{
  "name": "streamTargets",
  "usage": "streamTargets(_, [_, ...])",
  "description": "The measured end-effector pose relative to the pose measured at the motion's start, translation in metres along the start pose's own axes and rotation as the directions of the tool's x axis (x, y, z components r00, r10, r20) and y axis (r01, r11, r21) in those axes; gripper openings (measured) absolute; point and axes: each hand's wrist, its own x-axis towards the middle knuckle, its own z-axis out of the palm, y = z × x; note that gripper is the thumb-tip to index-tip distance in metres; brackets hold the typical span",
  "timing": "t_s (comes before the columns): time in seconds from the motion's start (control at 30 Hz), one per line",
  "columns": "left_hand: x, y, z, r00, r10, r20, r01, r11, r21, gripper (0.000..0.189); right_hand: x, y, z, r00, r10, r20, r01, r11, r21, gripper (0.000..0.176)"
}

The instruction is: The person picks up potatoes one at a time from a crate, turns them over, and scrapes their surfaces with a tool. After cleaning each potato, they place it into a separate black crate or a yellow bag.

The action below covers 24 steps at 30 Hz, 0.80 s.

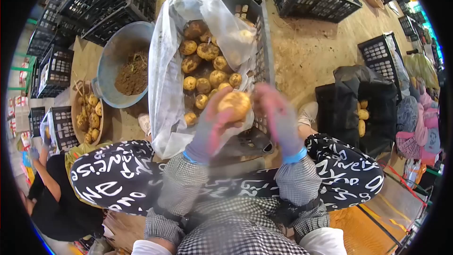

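My left hand (211, 122), in a grey-and-pink work glove, is closed around a large yellow potato (235, 106) with brown soil on its skin. To its right my right hand (278, 115), gloved the same way, stands a little apart from the potato; its fingers look loosely spread, though motion blurs them. Below and beyond both hands is a black plastic crate (265, 42) lined with a white translucent sheet (165, 75). Several soil-covered potatoes (207, 52) lie inside, a few partly under a fold of the sheet.
Left of the crate stand a blue tub (106, 73) containing soil and a basket (78, 134) of potatoes. A black-lined crate (330, 113) with potatoes is at right. Stacked black crates (101, 2) rise behind. Another person (52, 189) works at lower left.
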Motion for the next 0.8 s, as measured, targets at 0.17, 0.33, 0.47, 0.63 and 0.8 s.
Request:
streamTargets(0.17, [0.02, -0.017, -0.036, 0.997, 0.017, -0.078, -0.038, 0.959, -0.28, 0.049, 0.1, 0.083, -0.137, 0.725, -0.194, -0.661, 0.202, 0.977, -0.065, 0.027])
streamTargets(0.33, [0.021, -0.025, -0.059, 0.988, -0.102, -0.117, 0.052, 0.927, -0.371, 0.044, 0.129, 0.2, -0.191, 0.943, -0.062, -0.326, -0.253, 0.502, -0.827, 0.031])
streamTargets(0.47, [0.034, -0.038, -0.069, 0.984, -0.085, -0.158, 0.03, 0.946, -0.322, 0.046, 0.136, 0.205, -0.139, 0.976, -0.218, -0.014, 0.025, 0.173, -0.985, 0.017])
streamTargets(0.63, [0.043, -0.039, -0.073, 0.95, -0.122, -0.288, 0.04, 0.961, -0.272, 0.046, 0.127, 0.239, -0.201, 0.972, 0.221, -0.08, -0.102, 0.09, -0.991, 0.02])
streamTargets(0.8, [0.065, -0.045, -0.066, 0.932, -0.166, -0.323, 0.045, 0.936, -0.349, 0.045, 0.113, 0.168, -0.237, 0.987, 0.141, 0.077, 0.077, 0.006, -0.997, 0.023])
